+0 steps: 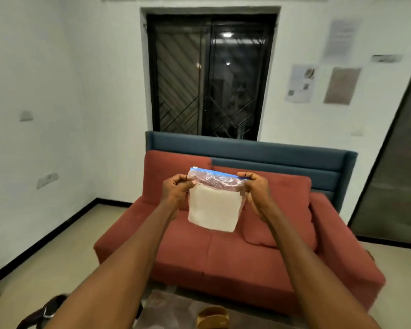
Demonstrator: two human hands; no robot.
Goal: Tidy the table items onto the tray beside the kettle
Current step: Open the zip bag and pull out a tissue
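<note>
I hold a clear zip bag [214, 205] up in front of me at chest height, its blue seal strip on top and something white filling its lower part. My left hand [176, 191] pinches the bag's top left corner. My right hand [255, 189] pinches the top right corner. The bag hangs between the two hands, over the red sofa. Neither a tray nor a kettle is in view.
A red sofa [223, 252] with a loose cushion [278, 217] and a blue backrest stands straight ahead under a dark barred window [211, 77]. At the bottom edge lie a low table surface [171, 309] and a small wooden bowl [212, 315]. A dark object [45, 312] sits bottom left.
</note>
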